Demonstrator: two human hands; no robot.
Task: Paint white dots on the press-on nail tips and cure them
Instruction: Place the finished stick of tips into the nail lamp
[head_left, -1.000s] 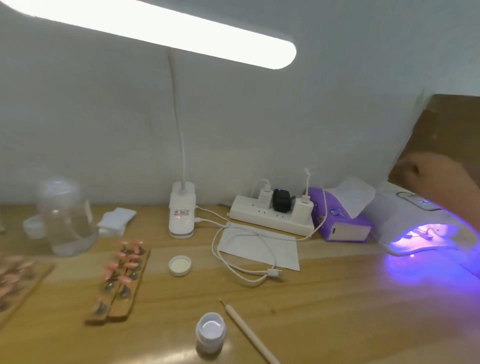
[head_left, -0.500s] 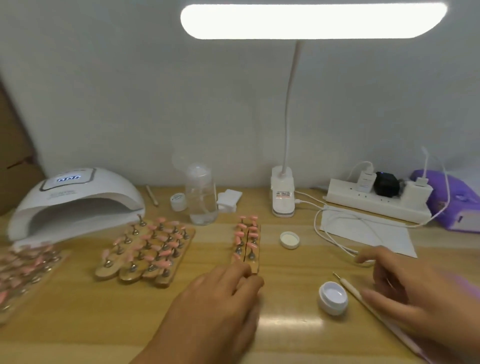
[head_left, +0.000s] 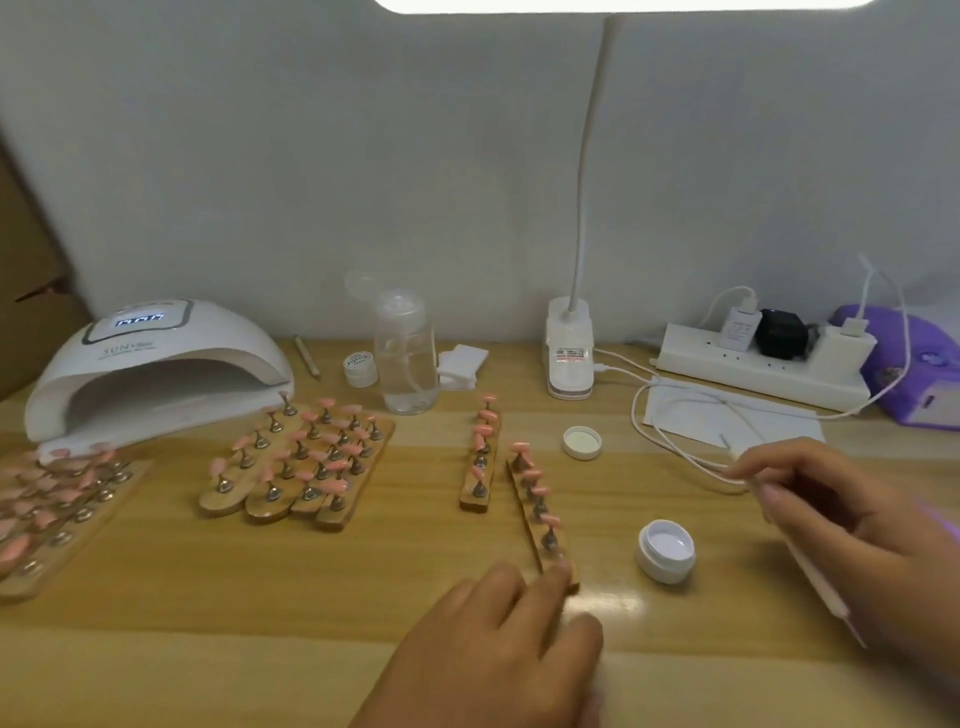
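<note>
Pink nail tips stand on wooden holder strips. My left hand (head_left: 511, 639) grips the near end of one strip (head_left: 540, 517), which lies slanted beside a second strip (head_left: 480, 457). My right hand (head_left: 836, 525) holds a thin dotting pen (head_left: 815, 566), its metal tip near the white cable. An open white pot of gel (head_left: 666, 550) sits between my hands. A white curing lamp (head_left: 150, 364) stands at the back left, unlit inside. More strips of tips (head_left: 301, 467) lie in front of it.
A further board of tips (head_left: 52, 509) lies at the left edge. A clear bottle (head_left: 405, 358), small jar (head_left: 360, 366), wipes (head_left: 460, 364), desk lamp base (head_left: 570, 353), power strip (head_left: 758, 369), purple box (head_left: 919, 374), pot lid (head_left: 582, 442) and paper sheet (head_left: 779, 415) line the back.
The view swung left from the lit lamp on the right to the desk. My left hand pulled one strip nearer and slanted it. My right hand picked up the dotting pen.
</note>
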